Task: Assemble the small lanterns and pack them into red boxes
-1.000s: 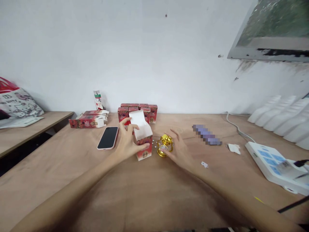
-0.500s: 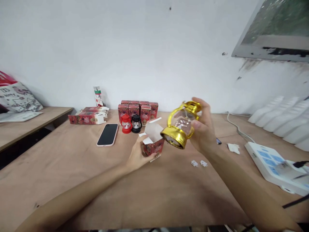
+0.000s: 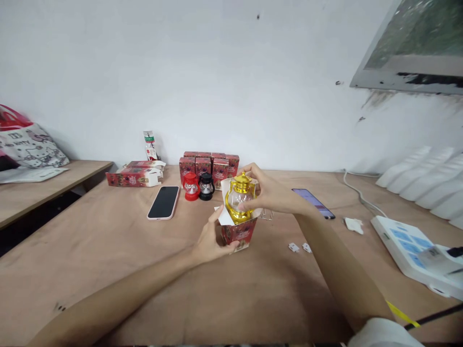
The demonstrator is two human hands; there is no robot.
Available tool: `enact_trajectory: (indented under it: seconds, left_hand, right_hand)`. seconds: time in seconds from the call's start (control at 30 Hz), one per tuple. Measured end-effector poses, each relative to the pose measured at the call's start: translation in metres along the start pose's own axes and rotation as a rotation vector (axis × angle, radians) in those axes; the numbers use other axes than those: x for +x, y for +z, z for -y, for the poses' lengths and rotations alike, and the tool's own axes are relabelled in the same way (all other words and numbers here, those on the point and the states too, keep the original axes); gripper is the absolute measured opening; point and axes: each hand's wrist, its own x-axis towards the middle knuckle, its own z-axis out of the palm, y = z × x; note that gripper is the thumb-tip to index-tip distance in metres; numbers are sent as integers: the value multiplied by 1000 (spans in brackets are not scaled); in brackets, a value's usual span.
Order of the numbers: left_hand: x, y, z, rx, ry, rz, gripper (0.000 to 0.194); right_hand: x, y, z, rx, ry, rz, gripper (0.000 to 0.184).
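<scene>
Gold lantern (image 3: 240, 196): down from mid-air, now nearly upright, its base at the open mouth of the red box (image 3: 238, 233)!
Right hand (image 3: 266, 193): fingers pinching the gold lantern.
Left hand (image 3: 210, 242): fingers clasping the red box.
Red lantern (image 3: 191, 188): beside the black lantern (image 3: 206, 188).

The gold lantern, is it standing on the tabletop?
No, the right hand holds the gold lantern at the open top of the red box, which the left hand grips.
</scene>
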Motion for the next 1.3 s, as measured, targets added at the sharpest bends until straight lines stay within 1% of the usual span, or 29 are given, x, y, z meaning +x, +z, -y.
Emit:
enact_trajectory:
  seconds: [0.13, 0.23, 0.3, 0.37, 0.47, 0.5, 0.53, 0.57, 0.63, 0.73, 0.77, 0.8, 0.87, 0.9, 0.93, 0.97, 1.03, 1.1, 1.2, 1.3]
  left_hand:
    - [-1, 0, 1, 7, 54, -8, 104]
    - [-1, -1, 2, -28, 81, 6, 108]
    - [0, -2, 1, -13, 123, -4, 105]
    - [2, -3, 0, 30, 180, -15, 99]
    - [5, -6, -6, 121, 257, -3, 89]
    - [6, -7, -8, 141, 269, -1, 86]
    - [7, -8, -11, 153, 274, -2, 85]
    - [8, -10, -13, 154, 277, -4, 83]
    - [9, -11, -15, 132, 284, -5, 80]
    - [10, -13, -17, 81, 283, 8, 73]
    - [10, -13, -17, 69, 277, 13, 70]
    - [10, -13, -17, 62, 270, 17, 68]
    - [10, -14, -17, 62, 250, 31, 66]
    - [10, -14, -17, 67, 239, 40, 66]
    - [10, -15, -17, 74, 226, 49, 65]
    - [10, -15, -17, 84, 215, 58, 65]
    - [11, -16, -15, 93, 201, 62, 64]
    - [11, -15, -13, 78, 206, 54, 63]
    - [9, -12, -10, 36, 221, 25, 66]
    - [7, -9, -8, -40, 195, -33, 81]
  right_hand:
    - [-8, 13, 9, -277, 23, -5, 53]
    - [-6, 21, 6, -409, 10, 59, 38]
    - [-3, 23, 3, -458, -14, 107, 27]
    - [-2, 21, 2, -479, -49, 146, 19]
    - [-5, 12, 5, -443, -126, 255, 8]
    - [-6, 8, 5, -407, -159, 284, 9]
    - [-8, 3, 5, -362, -194, 295, 14]
    - [-9, -2, 5, -313, -232, 280, 20]
    - [-10, -9, 1, -238, -295, 173, 28]
    - [-9, -13, -6, -225, -340, -35, 24]
    - [-8, -11, -8, -229, -341, -75, 29]
    - [-6, -9, -9, -228, -340, -93, 40]
    - [-3, -2, -10, -204, -333, -60, 64]
    - [-1, 1, -10, -184, -323, -16, 71]
    - [0, 4, -10, -164, -308, 35, 74]
    - [0, 6, -10, -147, -288, 88, 72]
    - [-1, 8, -9, -127, -246, 183, 63]
    - [-4, 8, -8, -123, -216, 239, 52]
    - [-8, 8, -5, -122, -228, 268, 42]
    - [-8, 13, -8, -176, -298, 277, 39]
